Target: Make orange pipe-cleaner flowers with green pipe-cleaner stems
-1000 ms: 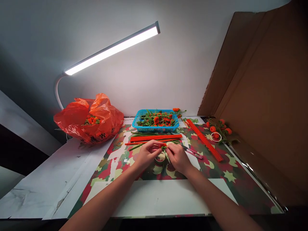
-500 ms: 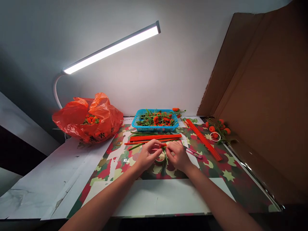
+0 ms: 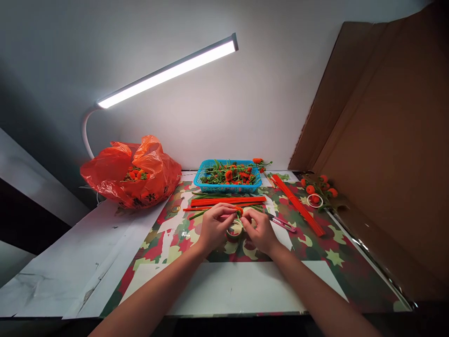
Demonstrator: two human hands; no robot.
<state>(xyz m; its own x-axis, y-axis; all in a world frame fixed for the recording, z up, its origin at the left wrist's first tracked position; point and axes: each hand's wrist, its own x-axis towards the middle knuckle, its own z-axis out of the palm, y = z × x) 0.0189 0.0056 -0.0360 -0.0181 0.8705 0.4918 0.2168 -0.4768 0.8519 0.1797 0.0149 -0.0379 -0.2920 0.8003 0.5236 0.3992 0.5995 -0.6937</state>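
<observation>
Between my two hands is a small orange-red flower (image 3: pixel 239 211) with a green part under its head. My left hand (image 3: pixel 216 225) pinches it from the left with thumb and forefinger. From the right, the closed fingertips of my right hand (image 3: pixel 260 230) grip the green part just below the head. A roll of tape (image 3: pixel 234 230) lies on the mat under the fingers. Behind the hands lies a bundle of long red strips (image 3: pixel 228 201), which look like pipe cleaners, with green ones (image 3: pixel 210 195) beside it. A pink utility knife (image 3: pixel 283 223) is right of my right hand.
A blue basket (image 3: pixel 228 188) of orange flowers stands at the back. An orange plastic bag (image 3: pixel 157 182) with more flowers is left, under a lit lamp (image 3: pixel 168 72). On the right lie another red bundle (image 3: pixel 300 206), flowers (image 3: pixel 310 189), a white ring (image 3: pixel 315 201) and a cardboard panel (image 3: pixel 382 126).
The flower between my fingers has turned and its head shows more. Green strands that hung below it no longer show over the mat. The whole view has shifted slightly.
</observation>
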